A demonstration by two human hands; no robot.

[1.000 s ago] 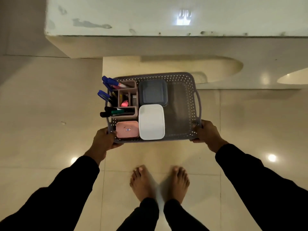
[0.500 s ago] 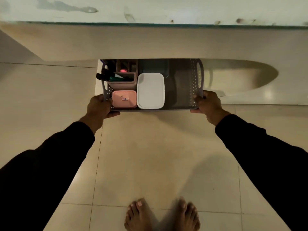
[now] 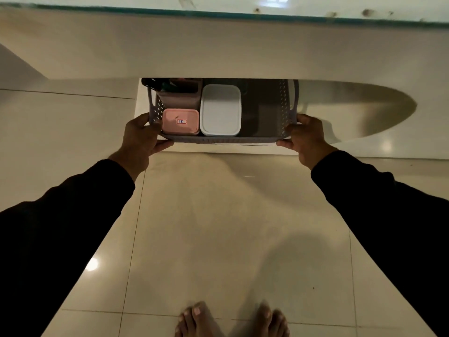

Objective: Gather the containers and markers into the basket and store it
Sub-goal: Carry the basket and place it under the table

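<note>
A grey perforated basket (image 3: pixel 288 105) sits low, partly under the overhanging white slab (image 3: pixel 218 45). Its far half is hidden by the slab. Inside I see a pink lidded container (image 3: pixel 180 121) with a small label, a white lidded container (image 3: pixel 220 110) beside it, and a brownish organiser (image 3: pixel 178 98) with dark markers (image 3: pixel 155 83) poking out at the back left. My left hand (image 3: pixel 139 138) grips the basket's near left corner. My right hand (image 3: pixel 307 137) grips its near right corner.
The slab's front edge runs across the top of the view, with a teal strip (image 3: pixel 243 15) along its upper rim. Glossy beige floor tiles (image 3: pixel 218 227) stretch toward me. My bare feet (image 3: pixel 230 319) stand at the bottom centre.
The basket has gone forward and down, from open floor in front of me to under the slab. The markers and grey container are now mostly hidden. My arms are stretched further out.
</note>
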